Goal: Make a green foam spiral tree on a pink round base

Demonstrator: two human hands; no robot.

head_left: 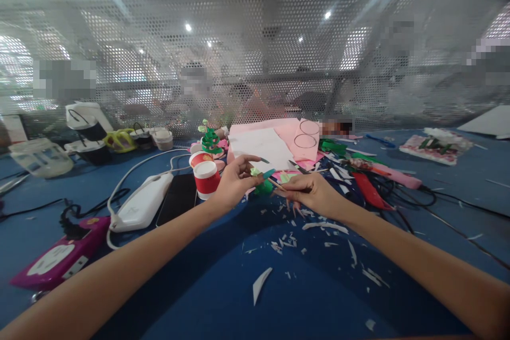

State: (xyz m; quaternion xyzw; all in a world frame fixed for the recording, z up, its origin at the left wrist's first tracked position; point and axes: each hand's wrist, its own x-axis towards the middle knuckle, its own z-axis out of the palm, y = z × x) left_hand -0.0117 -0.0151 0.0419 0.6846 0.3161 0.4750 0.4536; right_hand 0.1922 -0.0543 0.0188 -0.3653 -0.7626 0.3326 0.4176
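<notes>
My left hand (239, 179), with long teal nails, is curled around a green paper piece (263, 188), dark green with a light green bit near the fingers. My thumb and index finger stand slightly apart at the tips. Pinched in my right hand (313, 192) is a thin brown stick (276, 185), its end pointing at the green paper. Left of my left hand are a red and white paper cup (206, 180) and a small green spiral paper tree (210, 141). Behind both hands lies a white sheet (258, 146) on pink paper (305, 138).
A pink glue gun (402, 176) and a red tool (370, 191) lie right among paper strips and cables. White scraps (261, 284) litter the blue table (207, 287). Left are a black phone (178, 199), a white power bank (145, 202) and a purple power strip (64, 252).
</notes>
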